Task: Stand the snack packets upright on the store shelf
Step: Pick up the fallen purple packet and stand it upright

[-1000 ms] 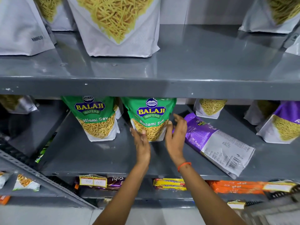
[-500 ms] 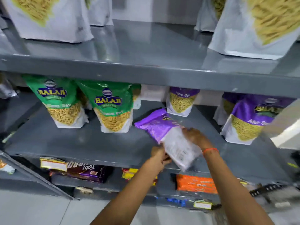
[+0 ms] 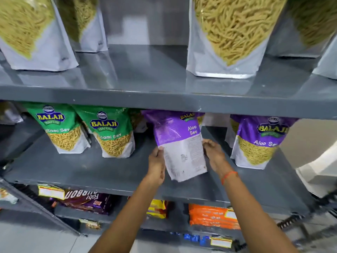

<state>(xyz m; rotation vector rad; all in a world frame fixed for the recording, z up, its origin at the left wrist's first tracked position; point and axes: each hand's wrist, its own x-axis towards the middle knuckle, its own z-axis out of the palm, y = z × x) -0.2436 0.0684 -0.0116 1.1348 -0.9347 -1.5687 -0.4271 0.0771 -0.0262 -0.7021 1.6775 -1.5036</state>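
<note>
Both bare forearms reach up and forward from the bottom edge, converging toward the middle. The left hand (image 3: pixel 157 166) is curled with its thumb on top, its grip closed on the left edge of what it holds. The right hand (image 3: pixel 214 155) mirrors it, fingers wrapped round the opposite edge, with an orange thread band (image 3: pixel 228 177) on its wrist.

A grocery shop aisle: grey steel shelving (image 3: pixel 164 105) stocked in tiers with branded goods. Green Balaji Wafers Ratlami Sev pouches (image 3: pixel 113 132) stand beside purple Aloo Sev pouches (image 3: pixel 262 141), large white sev bags (image 3: pixel 228 37) line the tier above, and biscuit packs (image 3: pixel 213 216) with yellow price labels (image 3: pixel 51 191) fill the tier below.
</note>
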